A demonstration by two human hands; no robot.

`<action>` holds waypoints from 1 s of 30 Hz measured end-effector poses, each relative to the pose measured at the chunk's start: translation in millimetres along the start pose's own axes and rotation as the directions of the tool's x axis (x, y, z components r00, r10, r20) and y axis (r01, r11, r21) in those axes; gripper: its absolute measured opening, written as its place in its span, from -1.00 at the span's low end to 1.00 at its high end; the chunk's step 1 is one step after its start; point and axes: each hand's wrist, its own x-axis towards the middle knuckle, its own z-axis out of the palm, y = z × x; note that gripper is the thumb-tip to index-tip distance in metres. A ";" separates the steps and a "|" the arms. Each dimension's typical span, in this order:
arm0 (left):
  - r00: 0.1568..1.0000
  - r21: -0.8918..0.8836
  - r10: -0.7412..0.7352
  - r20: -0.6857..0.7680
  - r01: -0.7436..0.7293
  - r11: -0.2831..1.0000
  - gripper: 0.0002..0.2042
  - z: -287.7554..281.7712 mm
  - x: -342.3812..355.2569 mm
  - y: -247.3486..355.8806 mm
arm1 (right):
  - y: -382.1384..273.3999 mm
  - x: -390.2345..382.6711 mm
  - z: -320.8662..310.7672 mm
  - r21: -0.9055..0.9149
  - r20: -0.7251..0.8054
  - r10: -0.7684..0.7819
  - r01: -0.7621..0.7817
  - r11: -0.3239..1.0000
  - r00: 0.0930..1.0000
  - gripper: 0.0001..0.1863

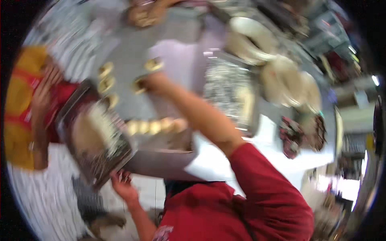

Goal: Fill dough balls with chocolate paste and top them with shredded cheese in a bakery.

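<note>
The whole picture is blurred by motion. My right arm, in a red sleeve, reaches across the table; my right hand (156, 82) is closed at a small round yellow piece with a darker middle (139, 86), which looks like dough. A similar round piece (154, 64) lies just beyond it, and several more round pieces (105, 84) lie to the left. My left hand (125, 188) is low at the near edge of a dark tray (76, 160), its fingers curled against the rim. The tray is tilted and holds a pale mound beside whitish crumbs.
A row of round pale balls (155, 127) lies near the table's (132, 48) front edge. Right of it stands a tray (253, 116) of whitish shreds or crumbs, beside large pale bag-like bundles (281, 78). A person in yellow and red (26, 104) is close at left; another person's hand (144, 16) shows at the far side.
</note>
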 end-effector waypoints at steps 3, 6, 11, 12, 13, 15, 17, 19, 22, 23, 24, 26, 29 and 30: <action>0.997 -0.006 0.031 -0.067 -0.031 0.999 -0.71 -3.1 -5.3 -0.2 | -44.6 26.1 11.3 0.544 0.110 0.702 -0.634 0.549 0.703 -0.79; 0.998 0.059 0.003 -0.065 0.001 0.998 -0.72 -4.4 -17.2 2.1 | -60.8 16.5 -1.5 0.676 0.116 0.625 -0.522 0.520 0.772 -0.77; 0.995 0.207 -0.083 -0.053 0.092 0.974 -0.82 14.5 -33.5 -9.7 | -63.8 14.5 -5.2 0.646 0.060 0.661 -0.534 0.546 0.748 -0.85; 0.996 0.206 -0.075 -0.045 0.082 0.975 -0.82 15.1 -36.3 -10.5 | -68.5 15.2 -7.1 0.611 0.067 0.668 -0.560 0.560 0.741 -0.86; 0.998 0.239 -0.051 0.026 0.044 0.970 -0.82 16.5 -39.3 -12.6 | -71.4 16.5 -9.4 0.575 0.075 0.676 -0.585 0.572 0.733 -0.88; 0.986 0.299 -0.014 0.168 -0.038 0.953 -0.82 19.7 -42.6 -16.4 | -68.6 17.4 -15.5 0.541 0.075 0.683 -0.605 0.584 0.727 -0.90; 0.967 0.332 0.016 0.253 -0.102 0.938 -0.82 21.2 -43.2 -9.3 | -70.6 8.2 -22.4 0.924 0.224 0.479 -0.342 0.173 0.849 -0.81; 0.897 0.392 0.016 0.442 -0.210 0.896 -0.80 35.7 -47.3 -0.9 | -66.7 -15.4 -51.2 0.972 0.235 0.353 -0.211 -0.105 0.906 -0.77; 0.875 0.179 0.020 0.483 -0.121 0.976 -0.64 77.0 -54.3 9.4 | -77.0 -64.1 -131.9 0.811 0.434 0.088 -0.346 -0.471 0.897 -0.65; 0.881 0.044 0.066 0.468 -0.098 0.994 -0.62 99.8 -55.7 9.0 | -81.4 -79.7 -155.8 0.773 0.514 0.065 -0.430 -0.466 0.855 -0.58; 0.839 -0.022 -0.073 0.539 0.101 0.995 -0.53 119.8 -47.9 7.4 | -79.7 -98.4 -175.9 0.800 0.516 0.077 -0.447 -0.401 0.853 -0.56; 0.715 -0.097 -0.239 0.657 0.394 0.914 -0.45 149.4 -39.0 2.2 | -79.2 -129.5 -189.9 0.862 0.504 0.094 -0.494 -0.115 0.858 -0.56; 0.652 0.048 -0.280 0.704 0.351 0.935 -0.54 184.3 -43.8 -30.6 | -58.9 -167.6 -197.6 0.812 0.241 0.190 -0.305 0.498 0.952 -0.70; 0.665 0.052 -0.284 0.690 0.346 0.937 -0.54 186.5 -44.1 -45.1 | -45.9 -180.4 -199.3 0.760 0.146 0.287 -0.293 0.579 0.947 -0.77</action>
